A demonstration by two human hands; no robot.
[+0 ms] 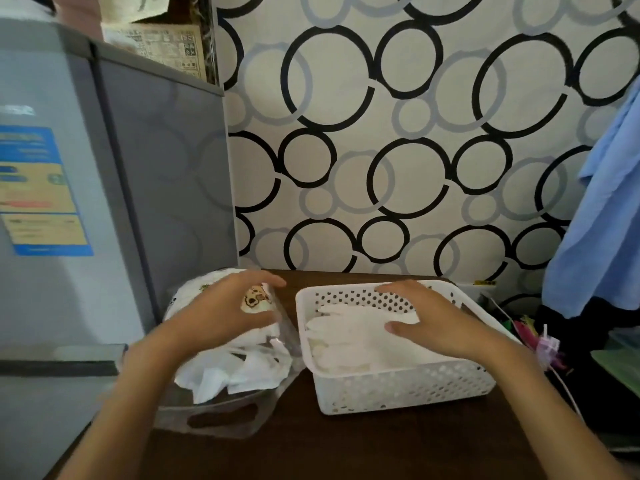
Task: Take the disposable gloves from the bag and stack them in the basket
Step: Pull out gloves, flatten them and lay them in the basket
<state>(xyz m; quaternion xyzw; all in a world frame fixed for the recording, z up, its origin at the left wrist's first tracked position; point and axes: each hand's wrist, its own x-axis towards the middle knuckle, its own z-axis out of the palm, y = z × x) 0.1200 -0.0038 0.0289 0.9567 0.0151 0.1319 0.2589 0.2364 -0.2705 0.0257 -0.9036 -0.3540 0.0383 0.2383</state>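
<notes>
My right hand (434,318) lies flat inside the white perforated basket (398,386), fingers straight and spread, palm pressing down on the stack of white disposable gloves (349,336) that already fills most of the basket floor. My fingertips reach the basket's far wall; my thumb points toward its left wall.

Just left of the basket, almost touching its left rim, sits the clear plastic bag (221,415) with a cut-out handle at its near end. More loose white gloves (235,374) are bunched inside it. My left hand (225,313) is over the far end of the bag, fingers curved around a white pack with a small cartoon print (256,297); motion blur keeps me from saying how firmly I hold it.

The basket stands on a dark wooden table (346,448). In front of the basket's near wall the tabletop is bare dark wood to the near edge. Behind the basket the table's far edge meets a wall with black and grey circles (398,133). Left of the bag a grey refrigerator (86,202) stands close against the table. Right of the basket, blue cloth (602,220) hangs down, with coloured clutter (540,341) below it just past the basket's right rim.
</notes>
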